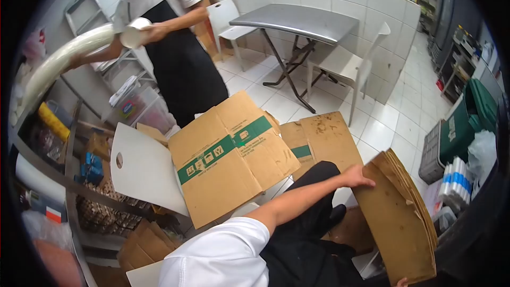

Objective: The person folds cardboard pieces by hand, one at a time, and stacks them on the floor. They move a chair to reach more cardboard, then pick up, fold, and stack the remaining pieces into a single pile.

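Observation:
A bundle of flattened cardboard boxes (396, 212) stands tilted on its edge at my right side. My left hand (358, 177) reaches across and is closed on its upper left edge, thumb on the near face. At the bottom of the view only the fingertips of my right hand (402, 283) show, curled on the bundle's lower edge; the rest of that hand is out of sight. In front of me, a flattened box with a green band (228, 154) lies across a white chair (143, 175). Another stained cardboard sheet (329, 141) lies beyond my knee.
A co-worker in a black apron (183, 66) stands ahead, holding a long sleeve of stacked white cups (69, 56). Behind are a folding metal table (297, 21) and a white chair (345, 64). A shelf (79, 191) stands left; a green bin (457, 127) stands right.

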Demonstrator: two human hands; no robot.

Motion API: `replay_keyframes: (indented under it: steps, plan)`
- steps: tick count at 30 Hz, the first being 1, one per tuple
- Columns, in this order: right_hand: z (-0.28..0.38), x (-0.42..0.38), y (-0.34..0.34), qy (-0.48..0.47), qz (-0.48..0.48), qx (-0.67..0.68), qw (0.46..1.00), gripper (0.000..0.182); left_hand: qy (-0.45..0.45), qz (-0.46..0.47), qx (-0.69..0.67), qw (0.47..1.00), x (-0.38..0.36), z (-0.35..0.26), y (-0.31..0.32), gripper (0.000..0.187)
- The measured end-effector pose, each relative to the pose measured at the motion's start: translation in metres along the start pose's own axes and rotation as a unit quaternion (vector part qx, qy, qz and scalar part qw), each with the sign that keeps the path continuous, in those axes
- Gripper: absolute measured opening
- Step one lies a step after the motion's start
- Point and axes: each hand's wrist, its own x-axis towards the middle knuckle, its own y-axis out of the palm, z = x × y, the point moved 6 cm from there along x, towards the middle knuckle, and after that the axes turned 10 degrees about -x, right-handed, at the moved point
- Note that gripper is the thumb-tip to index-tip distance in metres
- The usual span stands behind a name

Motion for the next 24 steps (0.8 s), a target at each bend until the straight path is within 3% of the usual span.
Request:
replay_keyframes:
  steps: [1, 2, 4, 5, 6, 7, 8, 9, 11, 13, 14, 15, 18, 19, 20, 22, 23, 24]
  plan:
    - [0.048, 0.021, 0.019, 0.182, -0.111, -0.068, 0.975, 0.056, 0.024, -0.03, -0.006, 0.999, -0.003, 0.004, 0.004, 0.05]
    - [0.143, 0.031, 0.039, 0.355, -0.219, -0.135, 0.899, 0.057, 0.028, -0.033, -0.007, 0.999, -0.014, -0.003, 0.006, 0.05]
    - [0.155, 0.076, 0.114, 0.349, -0.211, -0.105, 0.907, 0.057, 0.042, -0.043, -0.078, 0.995, -0.051, -0.045, 0.006, 0.057]
    - [0.162, 0.096, 0.154, 0.348, -0.198, -0.075, 0.913, 0.057, 0.018, -0.059, -0.039, 0.997, -0.067, -0.054, 0.008, 0.067]
    - [0.169, 0.117, 0.197, 0.346, -0.184, -0.042, 0.919, 0.057, 0.026, -0.132, 0.048, 0.99, -0.088, -0.059, 0.018, 0.061]
    - [0.177, 0.134, 0.242, 0.347, -0.163, -0.008, 0.923, 0.057, 0.043, -0.107, 0.017, 0.993, -0.119, -0.102, 0.024, 0.061]
    - [0.187, 0.142, 0.28, 0.352, -0.139, 0.02, 0.926, 0.057, -0.011, -0.051, -0.011, 0.999, -0.145, -0.12, 0.041, 0.052]
    - [0.197, 0.151, 0.315, 0.354, -0.116, 0.049, 0.927, 0.057, 0.051, -0.037, 0.039, 0.997, -0.166, -0.116, 0.067, 0.041]
    - [0.223, 0.17, 0.379, 0.351, -0.067, 0.104, 0.928, 0.057, 0.215, 0.08, -0.041, 0.972, -0.217, -0.156, 0.109, 0.02]
    - [0.251, 0.193, 0.429, 0.34, -0.02, 0.156, 0.927, 0.057, 0.275, 0.227, -0.007, 0.934, -0.259, -0.184, 0.138, 0.021]
    - [0.265, 0.202, 0.446, 0.334, -0.001, 0.18, 0.925, 0.058, 0.148, 0.296, -0.025, 0.943, -0.268, -0.166, 0.158, 0.029]
    - [0.278, 0.211, 0.46, 0.327, 0.017, 0.203, 0.923, 0.058, 0.019, 0.36, -0.043, 0.932, -0.277, -0.15, 0.177, 0.053]
    - [0.312, 0.22, 0.49, 0.315, 0.066, 0.269, 0.908, 0.058, -0.017, 0.344, -0.029, 0.938, -0.259, -0.157, 0.198, 0.054]
    - [0.319, 0.211, 0.495, 0.321, 0.08, 0.286, 0.9, 0.058, 0.104, 0.29, 0.032, 0.951, -0.239, -0.147, 0.213, 0.029]
    - [0.314, 0.187, 0.478, 0.34, 0.081, 0.288, 0.891, 0.059, 0.216, 0.245, 0.077, 0.942, -0.244, -0.131, 0.234, 0.026]
    - [0.286, 0.11, 0.383, 0.406, 0.024, 0.255, 0.877, 0.059, 0.209, 0.242, -0.021, 0.947, -0.251, -0.161, 0.189, 0.028]
    - [0.277, 0.066, 0.326, 0.437, -0.034, 0.236, 0.867, 0.059, 0.126, 0.258, -0.024, 0.958, -0.257, -0.15, 0.182, 0.026]
    - [0.282, 0.017, 0.266, 0.463, -0.096, 0.214, 0.855, 0.059, 0.148, 0.241, -0.031, 0.959, -0.265, -0.138, 0.18, 0.028]
